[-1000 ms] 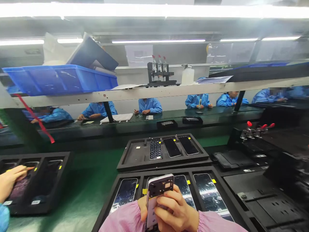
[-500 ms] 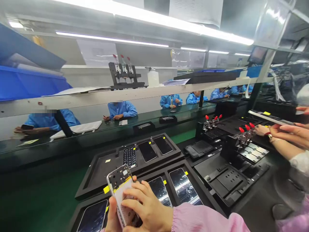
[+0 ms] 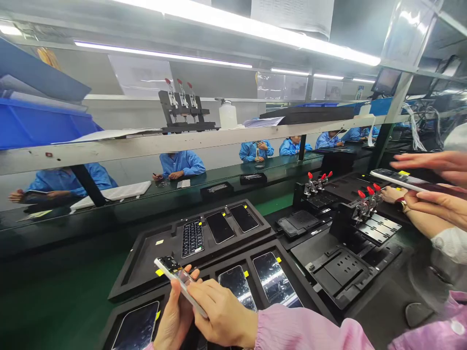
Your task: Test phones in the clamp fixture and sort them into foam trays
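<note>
Both of my hands hold one phone (image 3: 175, 277) low in the middle, tilted nearly edge-on to me, with a yellow tab at its side. My left hand (image 3: 174, 321) grips it from beneath and my right hand (image 3: 221, 315) wraps over its lower end. Pink sleeves cover my wrists. Under my hands lies a black tray (image 3: 288, 260) with phones face up in its slots. Behind it, a second black tray (image 3: 146, 255) holds three more pieces.
A black clamp jig (image 3: 343, 267) with red-handled levers (image 3: 367, 194) stands to the right. A co-worker's hands (image 3: 438, 194) at the right edge hold another phone. People in blue coats sit across the green belt (image 3: 54, 296). A shelf (image 3: 182, 141) carries a blue bin (image 3: 40, 126).
The phone has tipped from facing me to nearly edge-on and lies lower in my hands. My view has shifted slightly right. The co-worker's hands have risen a little.
</note>
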`<state>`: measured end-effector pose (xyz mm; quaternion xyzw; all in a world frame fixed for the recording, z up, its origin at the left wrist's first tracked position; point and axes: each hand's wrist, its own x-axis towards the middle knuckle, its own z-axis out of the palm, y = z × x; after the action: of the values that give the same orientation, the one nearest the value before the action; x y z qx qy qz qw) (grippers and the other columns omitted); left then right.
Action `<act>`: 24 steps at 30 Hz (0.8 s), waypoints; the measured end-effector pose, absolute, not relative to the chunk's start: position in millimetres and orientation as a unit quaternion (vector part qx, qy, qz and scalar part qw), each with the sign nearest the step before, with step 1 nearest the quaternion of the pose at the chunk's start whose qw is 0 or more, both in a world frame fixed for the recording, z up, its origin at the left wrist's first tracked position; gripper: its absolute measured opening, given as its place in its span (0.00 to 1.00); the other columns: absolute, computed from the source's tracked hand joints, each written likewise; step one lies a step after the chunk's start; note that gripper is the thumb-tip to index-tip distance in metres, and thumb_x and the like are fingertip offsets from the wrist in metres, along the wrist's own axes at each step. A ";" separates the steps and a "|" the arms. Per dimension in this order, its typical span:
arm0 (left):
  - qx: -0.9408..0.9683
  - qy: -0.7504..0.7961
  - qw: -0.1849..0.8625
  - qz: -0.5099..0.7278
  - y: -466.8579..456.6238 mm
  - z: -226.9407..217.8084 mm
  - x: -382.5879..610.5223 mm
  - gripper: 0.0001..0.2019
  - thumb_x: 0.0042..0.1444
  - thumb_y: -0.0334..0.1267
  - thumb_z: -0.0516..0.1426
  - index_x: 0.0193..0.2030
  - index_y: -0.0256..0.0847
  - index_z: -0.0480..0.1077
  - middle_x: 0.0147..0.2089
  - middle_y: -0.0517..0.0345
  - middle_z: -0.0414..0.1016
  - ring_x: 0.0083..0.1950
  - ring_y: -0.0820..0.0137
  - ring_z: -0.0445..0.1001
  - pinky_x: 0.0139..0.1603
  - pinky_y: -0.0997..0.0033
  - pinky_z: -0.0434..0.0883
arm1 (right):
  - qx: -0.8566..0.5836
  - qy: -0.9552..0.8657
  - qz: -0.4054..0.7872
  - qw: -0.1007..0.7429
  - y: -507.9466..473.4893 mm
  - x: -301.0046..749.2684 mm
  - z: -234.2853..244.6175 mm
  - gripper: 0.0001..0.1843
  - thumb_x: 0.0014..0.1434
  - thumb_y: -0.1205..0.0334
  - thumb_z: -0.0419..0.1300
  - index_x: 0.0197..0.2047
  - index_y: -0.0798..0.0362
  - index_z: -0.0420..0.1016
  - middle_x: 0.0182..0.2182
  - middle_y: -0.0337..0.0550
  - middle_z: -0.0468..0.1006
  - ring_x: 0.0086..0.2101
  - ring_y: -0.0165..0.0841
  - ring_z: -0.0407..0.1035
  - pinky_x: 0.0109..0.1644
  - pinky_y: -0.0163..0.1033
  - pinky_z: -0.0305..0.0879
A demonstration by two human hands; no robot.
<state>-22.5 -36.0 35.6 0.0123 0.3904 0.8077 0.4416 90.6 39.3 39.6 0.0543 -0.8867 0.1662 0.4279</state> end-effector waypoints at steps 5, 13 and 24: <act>0.033 0.399 0.471 0.786 -34.5 35.9 -23.5 0.15 0.55 0.42 0.55 0.50 0.51 0.67 0.44 0.60 0.75 0.43 0.72 0.72 0.42 0.75 0.72 | 0.020 -0.878 0.255 0.405 42.4 95.8 42.4 0.25 0.60 0.68 0.44 0.61 0.58 0.51 0.46 0.49 0.70 0.42 0.35 0.64 0.48 0.42 0.67; 0.163 0.413 0.464 0.766 -33.1 38.0 -23.7 0.16 0.47 0.39 0.62 0.44 0.47 0.68 0.42 0.59 0.73 0.43 0.70 0.71 0.44 0.71 0.72 | -0.023 -0.835 0.369 0.407 43.0 99.1 42.6 0.26 0.61 0.66 0.46 0.62 0.53 0.52 0.48 0.47 0.69 0.45 0.34 0.64 0.52 0.41 0.64; 0.213 0.411 0.440 0.769 -31.3 41.8 -18.7 0.26 0.50 0.31 0.60 0.56 0.49 0.61 0.52 0.56 0.70 0.54 0.64 0.68 0.53 0.65 0.68 | -0.109 -0.740 0.513 0.421 46.9 94.0 44.4 0.16 0.62 0.61 0.48 0.54 0.49 0.62 0.46 0.41 0.72 0.45 0.31 0.67 0.51 0.36 0.63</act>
<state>-18.7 -31.3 41.8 0.2134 0.4109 0.7694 0.4401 94.0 46.9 44.4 -0.1091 -0.7399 0.5132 0.4211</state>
